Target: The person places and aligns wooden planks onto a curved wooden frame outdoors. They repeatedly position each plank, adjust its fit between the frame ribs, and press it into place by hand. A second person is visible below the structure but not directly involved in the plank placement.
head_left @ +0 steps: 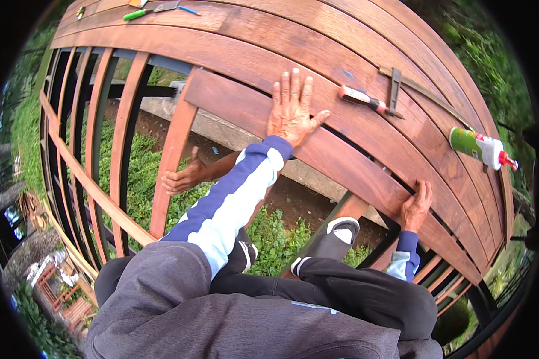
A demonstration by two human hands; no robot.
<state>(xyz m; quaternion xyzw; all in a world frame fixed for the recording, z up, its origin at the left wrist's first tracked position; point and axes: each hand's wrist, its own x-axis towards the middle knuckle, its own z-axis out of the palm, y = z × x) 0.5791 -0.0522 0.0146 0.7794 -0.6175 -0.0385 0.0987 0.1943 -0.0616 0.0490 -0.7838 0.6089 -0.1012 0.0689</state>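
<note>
My left hand [290, 110] lies flat with spread fingers on a reddish-brown deck plank [233, 107], its fingertips reaching over the neighbouring board. Farther right along the same plank is my right hand [417, 206], fingers bent over the board and its edge. A narrow dark gap runs between this plank and the fixed decking beyond it. Under my left forearm, another person's hand [184, 175] shows beside a slat, fingers partly curled and thumb raised. Past my hands, a bar clamp [395, 90] with a red-and-pale handle rests on the deck.
A green-and-white bottle [476, 146] with a red cap lies at the far right. Near the far left are a green-handled blade tool [150, 11] and a blue pen [189, 10]. Open slats [123, 119] show plants and soil below. My shoe [341, 232] is by a beam.
</note>
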